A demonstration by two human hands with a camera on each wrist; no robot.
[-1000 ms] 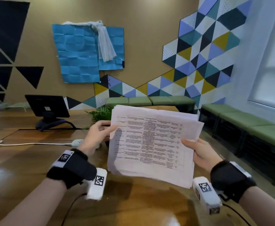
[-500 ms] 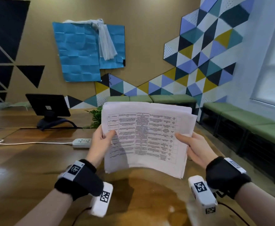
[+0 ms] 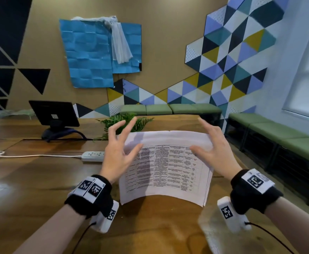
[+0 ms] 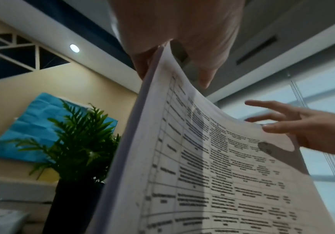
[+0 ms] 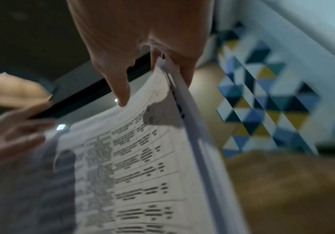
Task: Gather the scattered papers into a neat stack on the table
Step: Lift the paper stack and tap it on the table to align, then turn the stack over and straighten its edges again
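A stack of printed papers (image 3: 168, 171) stands on its lower edge on the wooden table (image 3: 40, 180), bowed and leaning toward me. My left hand (image 3: 121, 143) is at its left edge with fingers spread and straight, thumb in front of the sheets. My right hand (image 3: 210, 143) mirrors it at the right edge, its thumb touching the front page. In the left wrist view the papers (image 4: 212, 174) run up between thumb and fingers. The right wrist view is blurred and shows the papers (image 5: 132, 174) the same way.
A white power strip (image 3: 93, 155) with its cable lies left of the papers. A potted fern (image 3: 124, 121) stands just behind them. A black screen on a stand (image 3: 54, 112) is at the back left. Green benches (image 3: 278, 136) line the wall past the table's right edge.
The stack has come down from mid-air until its lower edge is on the table. Both hands have let go of its side edges and now have their fingers spread.
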